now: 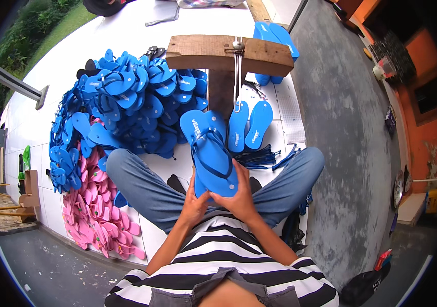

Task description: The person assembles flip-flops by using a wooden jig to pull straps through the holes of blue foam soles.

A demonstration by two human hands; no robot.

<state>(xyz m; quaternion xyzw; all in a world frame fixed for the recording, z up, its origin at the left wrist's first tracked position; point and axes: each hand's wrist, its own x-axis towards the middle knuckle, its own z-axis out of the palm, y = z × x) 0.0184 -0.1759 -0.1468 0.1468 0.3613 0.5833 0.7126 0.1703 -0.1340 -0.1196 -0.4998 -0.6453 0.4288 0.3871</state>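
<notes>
Blue flip-flop (210,153) with its dark blue strap sits above the person's lap, heel end held in both hands, toe end pointing away toward the wooden stand (228,53). It looks light, foam-soft and bendy, not fragile; the sole edges near the heel give the surest hold, since the thin strap would stretch. The left hand (196,203) has its fingers clamped on the heel from below, and the right hand (239,197) has its fingers closed over the heel's right edge. Just beyond, two bare blue soles (249,125) lean by the stand's post. A loose bundle of dark straps (259,156) lies on the white floor. To the left, a big blue heap (121,97) borders a pink pile (93,215).
</notes>
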